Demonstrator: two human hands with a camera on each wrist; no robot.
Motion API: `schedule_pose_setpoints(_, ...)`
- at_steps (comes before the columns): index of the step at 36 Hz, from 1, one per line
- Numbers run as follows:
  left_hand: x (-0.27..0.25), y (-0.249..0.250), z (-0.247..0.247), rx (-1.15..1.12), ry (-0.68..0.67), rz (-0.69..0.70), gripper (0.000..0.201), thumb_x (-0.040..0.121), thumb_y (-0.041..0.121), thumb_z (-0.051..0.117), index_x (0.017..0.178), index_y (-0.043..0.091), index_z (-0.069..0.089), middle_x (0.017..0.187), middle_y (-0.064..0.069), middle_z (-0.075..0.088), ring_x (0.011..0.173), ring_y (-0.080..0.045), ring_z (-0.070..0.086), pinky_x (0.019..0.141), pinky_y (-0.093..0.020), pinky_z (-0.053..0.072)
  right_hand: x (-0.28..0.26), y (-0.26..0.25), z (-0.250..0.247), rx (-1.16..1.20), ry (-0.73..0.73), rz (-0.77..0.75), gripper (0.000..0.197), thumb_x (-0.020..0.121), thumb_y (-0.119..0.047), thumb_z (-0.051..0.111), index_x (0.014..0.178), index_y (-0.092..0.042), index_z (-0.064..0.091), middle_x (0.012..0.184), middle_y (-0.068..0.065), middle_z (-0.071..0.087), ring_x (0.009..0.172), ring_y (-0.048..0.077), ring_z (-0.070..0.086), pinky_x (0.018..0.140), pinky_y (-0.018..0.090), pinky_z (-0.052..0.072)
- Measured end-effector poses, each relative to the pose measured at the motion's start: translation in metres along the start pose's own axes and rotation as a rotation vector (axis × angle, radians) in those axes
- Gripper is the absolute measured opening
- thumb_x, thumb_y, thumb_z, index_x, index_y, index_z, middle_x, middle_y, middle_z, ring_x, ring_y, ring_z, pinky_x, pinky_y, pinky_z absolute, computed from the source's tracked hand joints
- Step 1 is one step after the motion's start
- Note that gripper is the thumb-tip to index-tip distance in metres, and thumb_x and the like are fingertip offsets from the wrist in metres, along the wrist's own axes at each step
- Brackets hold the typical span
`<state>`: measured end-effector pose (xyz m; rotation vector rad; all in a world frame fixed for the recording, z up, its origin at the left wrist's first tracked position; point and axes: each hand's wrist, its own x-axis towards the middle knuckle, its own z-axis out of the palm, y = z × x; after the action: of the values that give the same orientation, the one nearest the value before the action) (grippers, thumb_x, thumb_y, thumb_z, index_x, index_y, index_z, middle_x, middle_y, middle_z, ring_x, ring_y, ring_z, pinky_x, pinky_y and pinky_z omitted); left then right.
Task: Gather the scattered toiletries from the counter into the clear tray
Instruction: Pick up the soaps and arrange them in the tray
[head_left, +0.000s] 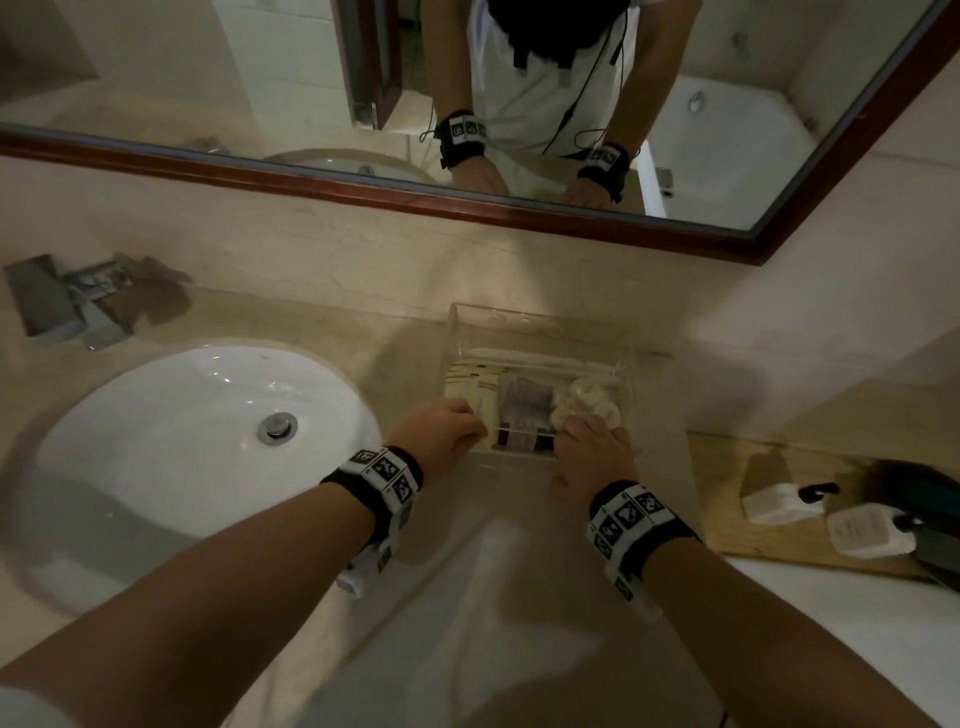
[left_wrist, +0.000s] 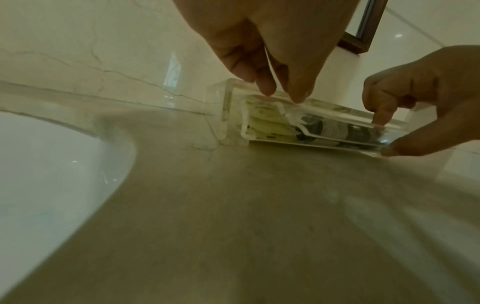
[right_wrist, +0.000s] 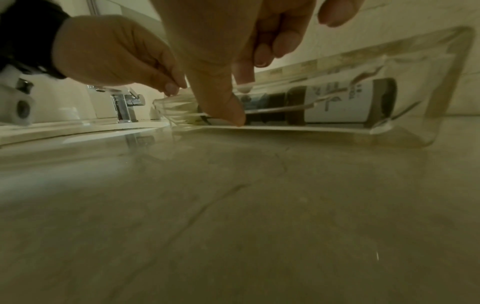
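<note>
The clear tray (head_left: 545, 322) (left_wrist: 228, 102) (right_wrist: 441, 102) stands on the beige counter, close to the back wall. Inside lie a dark labelled bottle (head_left: 519, 441) (left_wrist: 337, 129) (right_wrist: 337, 102), cream sachets (head_left: 467, 379) (left_wrist: 265, 123), a grey packet (head_left: 524, 402), white round pads (head_left: 592, 400) and a long white stick (head_left: 535, 358). My left hand (head_left: 462, 421) (left_wrist: 283, 94) (right_wrist: 171, 88) grips the near wall at its left corner. My right hand (head_left: 587, 431) (left_wrist: 387, 133) (right_wrist: 239, 100) pinches the same wall farther right, thumb outside and forefinger over the rim.
A white sink (head_left: 208, 415) lies left of the tray, with a chrome faucet (head_left: 67, 306) (right_wrist: 127, 105) behind it. At the right, a wooden board (head_left: 727, 519) carries two pump bottles (head_left: 779, 501). A framed mirror (head_left: 467, 202) hangs above the counter.
</note>
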<state>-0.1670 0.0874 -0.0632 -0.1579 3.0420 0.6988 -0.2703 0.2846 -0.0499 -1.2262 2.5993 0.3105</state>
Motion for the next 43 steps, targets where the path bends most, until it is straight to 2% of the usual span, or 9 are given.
schedule_pose_setpoints(4,0.004,0.006,-0.008,0.067,-0.045,-0.032,0.028,0.099,0.027,0.045,0.116,0.020,0.067,0.114,-0.001,0.064,0.099,-0.021,0.061,0.083,-0.032,0.050,-0.001,0.000,-0.001,0.003,-0.012,0.005,0.040,0.086,-0.039,0.055,0.118,-0.016,0.051,0.136,0.000,0.038,0.128,0.024,0.033,0.100,0.040,0.031)
schedule_pose_setpoints(7,0.000,0.009,-0.008,0.146,-0.164,-0.014,0.032,0.100,0.028,0.040,0.120,0.019,0.063,0.117,-0.003,0.064,0.104,-0.024,0.061,0.086,-0.034,0.050,0.000,-0.001,-0.003,0.005,-0.014,0.008,0.040,0.086,-0.040,0.056,0.119,-0.016,0.052,0.135,0.000,0.039,0.128,0.024,0.034,0.100,0.040,0.032)
schedule_pose_setpoints(11,-0.008,0.011,0.003,0.169,-0.280,0.002,0.039,0.100,0.027,0.039,0.134,0.015,0.053,0.137,-0.004,0.054,0.121,-0.024,0.053,0.100,-0.034,0.044,0.000,0.000,-0.002,0.016,-0.014,0.007,0.040,0.085,-0.041,0.056,0.117,-0.017,0.052,0.134,0.000,0.040,0.126,0.023,0.035,0.098,0.040,0.033)
schedule_pose_setpoints(16,-0.010,0.012,0.002,0.323,-0.085,0.047,0.050,0.087,0.046,0.055,0.133,0.028,0.045,0.136,0.004,0.044,0.125,-0.020,0.040,0.102,-0.037,0.037,-0.001,0.002,-0.004,0.033,0.008,0.004,0.041,0.084,-0.039,0.056,0.118,-0.018,0.051,0.135,0.000,0.038,0.127,0.024,0.034,0.097,0.040,0.032)
schedule_pose_setpoints(21,0.002,0.016,0.001,0.362,-0.116,-0.083,0.086,0.075,0.044,0.070,0.146,0.031,0.022,0.155,0.004,0.020,0.141,-0.021,0.023,0.113,-0.047,0.024,-0.002,0.001,-0.006,0.044,0.081,0.016,0.052,0.079,-0.037,0.063,0.126,-0.020,0.046,0.136,0.002,0.038,0.125,0.026,0.036,0.095,0.041,0.034)
schedule_pose_setpoints(26,0.014,0.016,-0.004,0.386,-0.161,-0.123,0.078,0.083,0.031,0.062,0.149,0.028,0.020,0.158,0.004,0.020,0.143,-0.020,0.023,0.113,-0.046,0.021,0.006,0.004,-0.005,0.056,0.043,0.089,0.076,0.079,-0.043,0.064,0.142,-0.025,0.028,0.156,0.001,0.013,0.143,0.026,0.016,0.110,0.047,0.024)
schedule_pose_setpoints(30,0.019,0.015,-0.009,0.385,-0.140,-0.110,0.069,0.084,0.027,0.062,0.145,0.030,0.029,0.153,0.005,0.028,0.139,-0.019,0.030,0.109,-0.044,0.027,0.017,0.011,-0.005,0.073,-0.026,0.135,0.090,0.079,-0.048,0.065,0.149,-0.028,0.014,0.160,0.000,-0.004,0.148,0.028,0.000,0.115,0.055,0.011)
schedule_pose_setpoints(36,0.026,0.015,-0.011,0.390,-0.108,-0.126,0.059,0.081,0.023,0.065,0.134,0.032,0.040,0.140,0.006,0.041,0.128,-0.019,0.042,0.102,-0.045,0.035,0.026,0.015,-0.005,0.070,0.011,0.117,0.079,0.077,-0.048,0.066,0.143,-0.029,0.027,0.151,-0.003,0.026,0.141,0.024,0.024,0.111,0.063,0.013)
schedule_pose_setpoints(43,0.032,0.017,-0.009,0.391,-0.067,-0.147,0.053,0.081,0.007,0.061,0.127,0.028,0.046,0.132,0.004,0.046,0.123,-0.021,0.045,0.097,-0.041,0.038,0.035,0.015,-0.009,-0.010,0.098,0.113,0.060,0.078,-0.044,0.066,0.130,-0.025,0.043,0.133,0.001,0.049,0.121,0.029,0.049,0.107,0.055,0.027)
